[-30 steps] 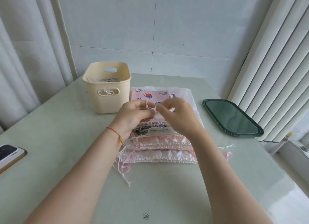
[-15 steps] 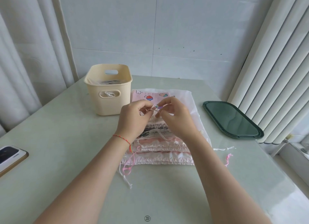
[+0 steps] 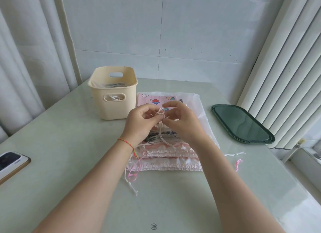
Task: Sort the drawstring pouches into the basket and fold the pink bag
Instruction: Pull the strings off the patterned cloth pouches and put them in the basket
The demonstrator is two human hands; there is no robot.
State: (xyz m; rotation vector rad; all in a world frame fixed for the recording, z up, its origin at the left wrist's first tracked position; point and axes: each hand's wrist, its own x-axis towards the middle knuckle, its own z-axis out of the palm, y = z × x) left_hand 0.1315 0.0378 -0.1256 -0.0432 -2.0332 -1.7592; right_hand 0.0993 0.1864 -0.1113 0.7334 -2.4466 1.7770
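Note:
A stack of drawstring pouches [image 3: 166, 156] lies in the middle of the table on a pale pink bag [image 3: 199, 111], their gathered satin tops facing me. The top pouch [image 3: 156, 100] is pink with fruit prints. Above the stack, my left hand [image 3: 140, 123] and my right hand [image 3: 180, 121] meet and pinch a loop of white drawstring [image 3: 160, 112] between their fingertips. The cord trails down to the pouches. A cream plastic basket [image 3: 112, 93] stands just left of the stack with some pouches inside.
A dark green tray [image 3: 241, 125] lies at the table's right edge beside the vertical blinds. A phone [image 3: 10, 163] rests at the left edge. Loose cord ends [image 3: 132, 179] hang off the stack toward me. Curtains hang at the left.
Both hands stayed together over the stack, working the white cord, which now forms a visible loop between the fingertips. The camera view shifted slightly.

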